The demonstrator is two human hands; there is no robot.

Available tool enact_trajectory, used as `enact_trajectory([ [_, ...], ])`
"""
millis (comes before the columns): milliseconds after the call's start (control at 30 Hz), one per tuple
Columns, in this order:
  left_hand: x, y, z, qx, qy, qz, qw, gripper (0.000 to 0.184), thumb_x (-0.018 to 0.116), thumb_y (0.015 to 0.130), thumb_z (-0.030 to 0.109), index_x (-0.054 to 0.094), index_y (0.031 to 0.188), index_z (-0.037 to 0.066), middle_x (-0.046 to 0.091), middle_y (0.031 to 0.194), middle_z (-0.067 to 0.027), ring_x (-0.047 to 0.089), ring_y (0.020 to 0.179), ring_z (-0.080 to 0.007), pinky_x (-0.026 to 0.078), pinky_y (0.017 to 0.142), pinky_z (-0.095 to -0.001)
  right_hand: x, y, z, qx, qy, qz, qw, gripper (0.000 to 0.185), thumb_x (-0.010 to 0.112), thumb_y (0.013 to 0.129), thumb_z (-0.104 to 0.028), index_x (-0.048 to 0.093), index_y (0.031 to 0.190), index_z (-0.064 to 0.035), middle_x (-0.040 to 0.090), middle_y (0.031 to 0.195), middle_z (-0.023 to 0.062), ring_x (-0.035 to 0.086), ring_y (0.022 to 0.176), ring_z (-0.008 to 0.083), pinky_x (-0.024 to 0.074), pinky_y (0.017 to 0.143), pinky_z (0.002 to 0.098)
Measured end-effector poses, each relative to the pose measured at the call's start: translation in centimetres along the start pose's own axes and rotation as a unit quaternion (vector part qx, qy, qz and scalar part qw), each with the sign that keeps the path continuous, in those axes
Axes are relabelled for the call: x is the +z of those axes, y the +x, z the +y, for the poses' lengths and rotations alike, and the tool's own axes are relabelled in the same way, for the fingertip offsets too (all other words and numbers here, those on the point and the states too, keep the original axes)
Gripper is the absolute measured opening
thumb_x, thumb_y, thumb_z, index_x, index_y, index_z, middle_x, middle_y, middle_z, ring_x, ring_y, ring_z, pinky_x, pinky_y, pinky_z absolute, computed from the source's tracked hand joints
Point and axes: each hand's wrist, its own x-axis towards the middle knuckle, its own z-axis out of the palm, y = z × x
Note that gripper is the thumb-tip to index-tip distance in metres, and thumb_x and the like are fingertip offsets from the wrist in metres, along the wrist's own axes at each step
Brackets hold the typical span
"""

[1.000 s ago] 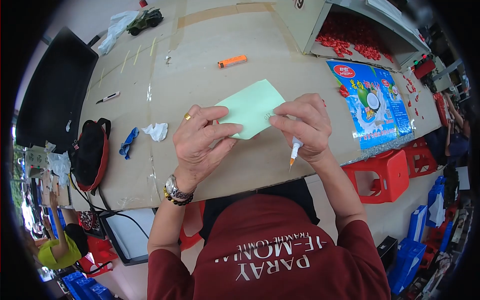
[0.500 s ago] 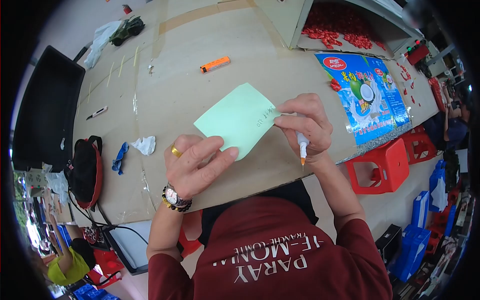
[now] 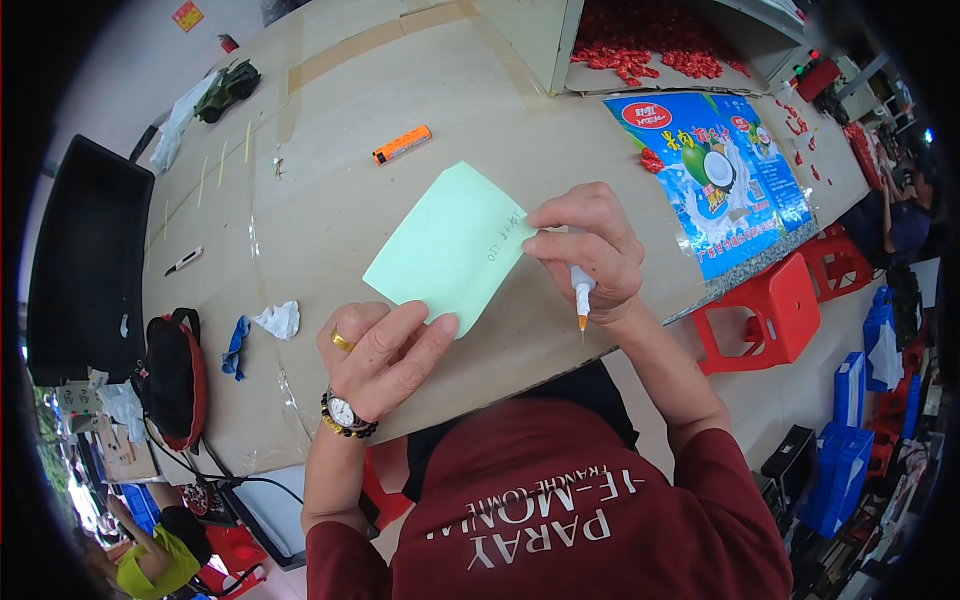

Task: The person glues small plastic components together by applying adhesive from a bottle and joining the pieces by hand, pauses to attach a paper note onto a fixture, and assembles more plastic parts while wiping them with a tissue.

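Green paper sheet (image 3: 445, 245): held between both hands above the tabletop (image 3: 330, 220), handwriting near its right edge
Left hand (image 3: 385, 355): pinching the near edge of the sheet; gold ring (image 3: 343, 342) on a finger, wristwatch (image 3: 342, 411) and beaded bracelet (image 3: 345, 430) at the wrist
Right hand (image 3: 590, 245): thumb and finger pinching the right edge of the sheet, needle-tipped white tube (image 3: 582, 290) also in this hand, tip pointing toward the body
Beyond the sheet: orange cylinder (image 3: 402, 145) lying on the tabletop
Right side: blue coconut-print sheet (image 3: 715, 185) on the tabletop, red pieces (image 3: 690, 64) inside the open cabinet (image 3: 545, 35) behind it
Left side: crumpled white tissue (image 3: 278, 320) beside a blue strip (image 3: 235, 348), black-and-red pouch (image 3: 175, 380) farther out
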Motion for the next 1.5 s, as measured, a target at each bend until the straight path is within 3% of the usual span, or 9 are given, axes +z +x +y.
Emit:
enact_trajectory([
  [400, 0.6, 1.7, -0.8, -0.052, -0.027, 0.033, 0.998, 0.040, 0.073, 0.054, -0.004, 0.071, 0.090, 0.013, 0.065, 0.086, -0.0027, 0.051, 0.061, -0.0158, 0.041, 0.051, -0.0260, 0.5, 0.3, -1.1, 0.064, 0.029, -0.006, 0.997, 0.023, 0.074, 0.064, 0.008, 0.063, 0.080, -0.0068, 0.062, 0.082, 0.0078, 0.057, 0.069, 0.0187, 0.0437, 0.059, 0.0283],
  [500, 1.1, 4.1, -2.2, -0.172, -0.130, 0.032, 0.976, 0.027, 0.071, 0.064, -0.006, 0.068, 0.088, 0.007, 0.063, 0.076, -0.0044, 0.050, 0.057, -0.0140, 0.041, 0.052, -0.0251, 0.7, 0.0, -2.4, 0.261, 0.110, -0.048, 0.958, 0.021, 0.074, 0.069, 0.007, 0.063, 0.082, -0.0048, 0.062, 0.080, 0.0055, 0.057, 0.069, 0.0139, 0.0450, 0.061, 0.0261],
  [567, 1.4, 5.5, -3.3, -0.395, -0.272, -0.088, 0.873, 0.011, 0.065, 0.076, 0.000, 0.064, 0.087, 0.002, 0.059, 0.068, -0.0040, 0.049, 0.057, -0.0110, 0.040, 0.054, -0.0252, 0.8, 0.0, -2.8, 0.526, 0.193, -0.077, 0.825, 0.021, 0.073, 0.072, 0.006, 0.061, 0.087, -0.0028, 0.061, 0.082, 0.0023, 0.056, 0.072, 0.0093, 0.0469, 0.064, 0.0231],
  [667, 3.1, 7.1, -6.9, -0.388, -0.312, -0.230, 0.836, 0.010, 0.060, 0.079, 0.006, 0.062, 0.087, -0.001, 0.054, 0.065, -0.0024, 0.048, 0.058, -0.0086, 0.039, 0.056, -0.0255, 1.0, -0.5, -2.0, 0.601, 0.255, -0.063, 0.755, 0.023, 0.073, 0.074, 0.004, 0.060, 0.091, -0.0019, 0.059, 0.084, -0.0002, 0.056, 0.076, 0.0068, 0.0478, 0.069, 0.0210],
  [900, 10.0, 6.1, -12.0, -0.304, -0.250, -0.409, 0.823, 0.011, 0.059, 0.080, 0.009, 0.062, 0.087, 0.002, 0.053, 0.064, -0.0001, 0.049, 0.060, -0.0084, 0.040, 0.058, -0.0243, -1.1, -0.9, -0.1, 0.623, 0.206, -0.095, 0.748, 0.036, 0.067, 0.075, 0.007, 0.052, 0.105, -0.0049, 0.057, 0.090, 0.0017, 0.054, 0.080, 0.0069, 0.0471, 0.071, 0.0217],
  [1067, 12.0, 4.5, -12.7, -0.242, -0.188, -0.405, 0.862, 0.019, 0.054, 0.079, 0.009, 0.065, 0.094, 0.007, 0.064, 0.074, -0.0102, 0.060, 0.074, -0.0246, 0.046, 0.064, -0.0380, -2.2, -0.4, 2.0, 0.573, 0.110, -0.190, 0.789, 0.037, 0.057, 0.078, 0.006, 0.045, 0.111, -0.0061, 0.049, 0.111, 0.0098, 0.052, 0.109, 0.0232, 0.0436, 0.091, 0.0360],
  [1200, 11.8, 4.8, -12.9, -0.244, -0.148, -0.404, 0.869, 0.016, 0.056, 0.080, 0.009, 0.063, 0.094, 0.007, 0.065, 0.079, -0.0108, 0.062, 0.079, -0.0250, 0.047, 0.067, -0.0383, -1.7, 0.3, 3.0, 0.508, -0.008, -0.253, 0.823, 0.036, 0.055, 0.078, 0.007, 0.045, 0.110, -0.0068, 0.049, 0.108, 0.0084, 0.052, 0.093, 0.0153, 0.0436, 0.079, 0.0277],
  [1267, 12.3, 3.7, -13.3, -0.227, -0.174, -0.328, 0.900, 0.016, 0.064, 0.081, 0.012, 0.062, 0.097, 0.007, 0.064, 0.081, -0.0073, 0.061, 0.075, -0.0215, 0.046, 0.066, -0.0347, -1.5, 0.8, 3.7, 0.389, -0.036, -0.275, 0.878, 0.034, 0.059, 0.078, 0.008, 0.050, 0.108, -0.0040, 0.050, 0.109, 0.0135, 0.054, 0.105, 0.0313, 0.0457, 0.088, 0.0391],
  [1500, 11.6, 2.1, -13.2, -0.227, -0.108, -0.337, 0.907, 0.011, 0.064, 0.081, 0.011, 0.063, 0.090, 0.006, 0.065, 0.084, -0.0066, 0.061, 0.078, -0.0227, 0.047, 0.065, -0.0347, 0.0, 0.5, 5.7, 0.357, -0.031, -0.254, 0.898, 0.025, 0.063, 0.077, 0.007, 0.059, 0.100, -0.0011, 0.056, 0.098, 0.0135, 0.061, 0.088, 0.0309, 0.0505, 0.076, 0.0381],
])
